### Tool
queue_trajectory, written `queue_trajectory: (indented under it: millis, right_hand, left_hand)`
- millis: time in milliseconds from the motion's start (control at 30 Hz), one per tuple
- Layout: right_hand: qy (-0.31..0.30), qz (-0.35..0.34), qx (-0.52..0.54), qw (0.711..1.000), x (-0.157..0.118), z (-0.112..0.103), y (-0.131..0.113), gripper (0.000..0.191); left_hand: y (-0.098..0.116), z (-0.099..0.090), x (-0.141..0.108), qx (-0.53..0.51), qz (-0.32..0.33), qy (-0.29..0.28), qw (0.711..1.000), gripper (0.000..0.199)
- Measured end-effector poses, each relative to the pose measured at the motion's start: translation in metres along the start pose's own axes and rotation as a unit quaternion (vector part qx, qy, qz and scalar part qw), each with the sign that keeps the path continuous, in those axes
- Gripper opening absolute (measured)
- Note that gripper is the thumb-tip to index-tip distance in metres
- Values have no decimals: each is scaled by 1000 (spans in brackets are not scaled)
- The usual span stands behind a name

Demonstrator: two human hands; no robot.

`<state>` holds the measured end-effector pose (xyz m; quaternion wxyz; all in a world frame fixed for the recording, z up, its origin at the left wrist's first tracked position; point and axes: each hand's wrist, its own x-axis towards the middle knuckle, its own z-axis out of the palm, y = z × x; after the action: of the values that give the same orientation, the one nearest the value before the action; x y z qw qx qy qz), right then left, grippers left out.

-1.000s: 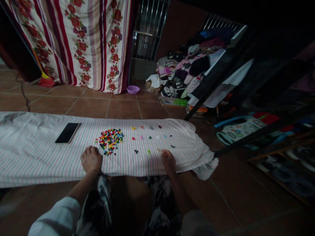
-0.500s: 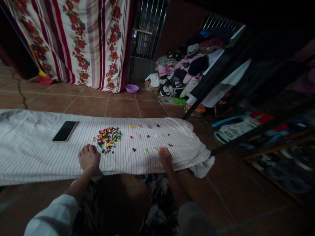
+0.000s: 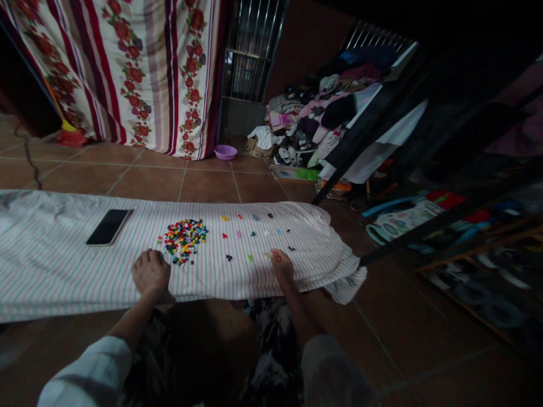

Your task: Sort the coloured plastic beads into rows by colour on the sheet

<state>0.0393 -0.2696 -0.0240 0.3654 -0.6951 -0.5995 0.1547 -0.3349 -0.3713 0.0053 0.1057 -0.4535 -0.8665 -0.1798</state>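
Observation:
A mixed heap of small coloured pieces [image 3: 185, 238] lies on a striped cloth [image 3: 203, 285]. To its right, little groups sorted by colour are spread in rough rows, among them yellow pieces [image 3: 224, 218], red pieces [image 3: 224, 236], black pieces [image 3: 229, 258] and lime green pieces [image 3: 250, 258]. My right hand [image 3: 281, 264] has its fingers pinched at some pale beige pieces [image 3: 267, 255]; whether one is between the fingertips is too small to tell. Just left of the heap's near edge, my left hand [image 3: 150, 272] rests on the cloth with its fingers curled under and hidden.
A phone [image 3: 109, 227] lies on the cloth to the left. Beyond on the tiled floor are a purple basin [image 3: 225, 152], a broom [image 3: 71, 134] and a large pile of clothes [image 3: 318, 113]. A dark slanted pole [image 3: 339, 175] stands past the cloth's right end.
The view has shifted slightly. My right hand has turned a little at the beige pieces, its fingers still pinched. My left hand stays in its place beside the heap.

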Motion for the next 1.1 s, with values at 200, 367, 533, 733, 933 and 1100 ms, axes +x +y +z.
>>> queue_trajectory:
  millis: [200,367,533,733,933,1100]
  right_hand:
    - [-6,28,18,999,4,7,4,25]
    - [-39,7,-18,999,6,4,2,23]
    - [-15,-36,-41,998,0,2,-4,25]
    - [3,-63,-44,997,-10,5,-10,30]
    - [-5,-113,-109,988,-7,10,-14,24]
    - [5,-133,-120,984,-7,12,-11,21]
  left_hand:
    - [-1,6,0,-4,0,24,1000,27]
    - [-1,5,0,-6,-1,22,1000,28]
    - [0,4,0,-10,-11,15,1000,27]
    - [-1,3,0,1,0,3,1000,26]
    - [0,2,0,-8,-5,9,1000,28]
    - [1,2,1,-15,-7,2,1000,27]
